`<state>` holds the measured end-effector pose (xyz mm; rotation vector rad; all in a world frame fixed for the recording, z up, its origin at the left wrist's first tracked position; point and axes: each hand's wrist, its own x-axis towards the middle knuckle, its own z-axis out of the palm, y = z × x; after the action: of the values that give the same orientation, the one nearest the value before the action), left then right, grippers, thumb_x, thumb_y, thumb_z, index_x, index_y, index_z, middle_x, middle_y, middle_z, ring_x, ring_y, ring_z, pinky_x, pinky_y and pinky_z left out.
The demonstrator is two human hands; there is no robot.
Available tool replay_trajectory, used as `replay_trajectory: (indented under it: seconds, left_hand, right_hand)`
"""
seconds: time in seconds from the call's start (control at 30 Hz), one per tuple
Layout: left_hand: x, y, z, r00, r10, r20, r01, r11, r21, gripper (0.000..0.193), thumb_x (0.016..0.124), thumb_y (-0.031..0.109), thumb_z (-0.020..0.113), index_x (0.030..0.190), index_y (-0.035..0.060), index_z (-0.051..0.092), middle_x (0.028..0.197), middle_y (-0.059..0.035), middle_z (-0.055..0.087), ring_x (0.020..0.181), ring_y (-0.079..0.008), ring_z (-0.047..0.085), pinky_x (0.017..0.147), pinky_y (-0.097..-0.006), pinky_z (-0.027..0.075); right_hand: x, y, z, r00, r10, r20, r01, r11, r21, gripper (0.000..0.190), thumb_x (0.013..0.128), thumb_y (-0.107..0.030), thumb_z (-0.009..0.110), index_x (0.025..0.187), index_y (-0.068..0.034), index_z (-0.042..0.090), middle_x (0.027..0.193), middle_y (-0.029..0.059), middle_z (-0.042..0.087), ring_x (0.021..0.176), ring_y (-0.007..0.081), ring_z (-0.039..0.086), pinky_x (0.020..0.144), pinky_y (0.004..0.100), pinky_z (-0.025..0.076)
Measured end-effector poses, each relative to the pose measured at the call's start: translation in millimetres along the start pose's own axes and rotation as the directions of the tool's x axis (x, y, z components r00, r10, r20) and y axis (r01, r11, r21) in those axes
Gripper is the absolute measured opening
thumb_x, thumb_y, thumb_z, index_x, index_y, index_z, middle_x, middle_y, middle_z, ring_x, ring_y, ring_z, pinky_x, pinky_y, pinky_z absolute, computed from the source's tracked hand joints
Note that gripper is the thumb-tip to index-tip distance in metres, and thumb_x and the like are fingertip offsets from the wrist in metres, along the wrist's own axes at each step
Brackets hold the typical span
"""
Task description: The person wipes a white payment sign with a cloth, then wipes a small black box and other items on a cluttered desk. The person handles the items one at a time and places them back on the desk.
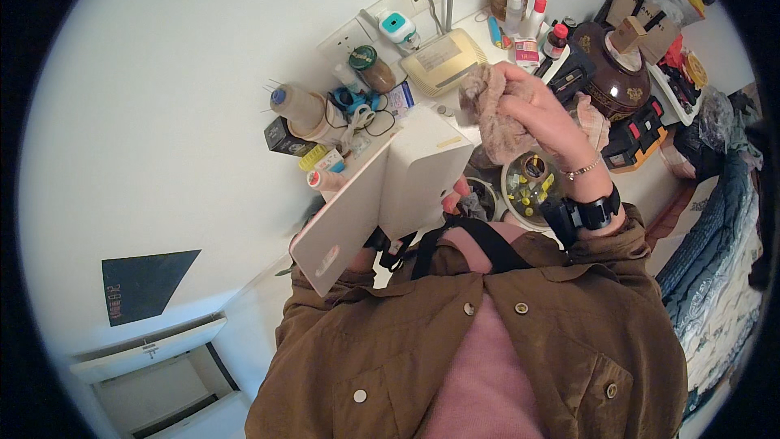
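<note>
A white box-like object (420, 174) with a flat panel (341, 219) standing out from one side is held up in front of my chest. My left hand (455, 194) grips it from beneath; only some fingertips show past its edge, and the rest is hidden. In my right hand (530, 107) is a bunched, fluffy brown cloth (503, 125). That cloth is just beyond the box's far right corner; I cannot tell whether they touch. A black strap device sits on my right wrist.
Behind the box are a cream router (445, 61), a thread cone (301, 107), a jar with a green lid (372, 67) and cables. Small bottles (536, 15), a large brown jar (612, 79) and a black-and-orange case (637, 137) crowd the right. A round glass container (527, 189) stands below my right hand.
</note>
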<state>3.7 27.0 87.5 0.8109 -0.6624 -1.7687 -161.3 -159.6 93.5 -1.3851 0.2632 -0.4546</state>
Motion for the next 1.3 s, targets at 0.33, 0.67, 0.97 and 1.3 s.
replay_trajectory:
  seconds: [0.33, 0.67, 0.97, 1.3]
  left_hand:
    - [9.2, -5.0, 12.1, 0.996, -0.068, -0.064, 0.066, 0.997, -0.036, 0.055, 0.093, 0.045, 0.046, 0.122, -0.0010, 0.050, 0.095, -0.0239, 0.062, 0.071, -0.0286, 0.065, 0.059, -0.0333, 0.054]
    - [7.8, -27.4, 19.3, 0.996, 0.033, -0.078, -0.059, 0.932, -0.357, 0.060, 0.089, 0.049, 0.047, 0.121, -0.0013, 0.047, 0.097, -0.0175, 0.057, 0.078, -0.0239, 0.052, 0.065, -0.0319, 0.046]
    - [17.0, -15.8, -7.4, 0.904, 0.348, -0.247, -0.423, 0.810, -0.406, 0.059, 0.095, 0.045, 0.040, 0.135, 0.0011, 0.039, 0.117, -0.0194, 0.055, 0.102, -0.0330, 0.058, 0.087, -0.0414, 0.052]
    - [53.8, -49.7, -30.3, 0.854, 0.423, -0.302, -0.508, 0.802, -0.313, 0.048, 0.098, 0.040, 0.041, 0.135, 0.0095, 0.041, 0.129, -0.0084, 0.052, 0.115, -0.0222, 0.053, 0.097, -0.0361, 0.046]
  right_hand:
    - [-9.7, -39.4, 38.7, 0.819, -0.513, 0.259, 0.573, 0.691, -0.441, 0.030, 0.075, -0.014, 0.063, 0.103, -0.004, 0.060, 0.097, 0.0095, 0.064, 0.089, 0.0201, 0.062, 0.082, 0.0297, 0.048]
    - [2.7, -28.8, 20.9, 1.000, -0.010, 0.015, 0.015, 0.916, -0.400, 0.023, 0.079, -0.021, 0.057, 0.092, -0.003, 0.061, 0.074, 0.0067, 0.059, 0.070, 0.0130, 0.053, 0.069, 0.0267, 0.047]
    - [-0.9, 6.6, 23.0, 0.947, 0.088, -0.308, 0.037, 0.925, 0.378, 0.024, 0.089, -0.018, 0.054, 0.107, -0.002, 0.054, 0.096, 0.0061, 0.060, 0.085, 0.0141, 0.061, 0.077, 0.0274, 0.050]
    - [-12.2, 50.6, 49.0, 0.957, 0.274, -0.094, -0.115, 0.656, 0.746, 0.048, 0.086, -0.026, 0.066, 0.126, -0.008, 0.045, 0.118, 0.0048, 0.056, 0.110, 0.0168, 0.054, 0.095, 0.0328, 0.044]
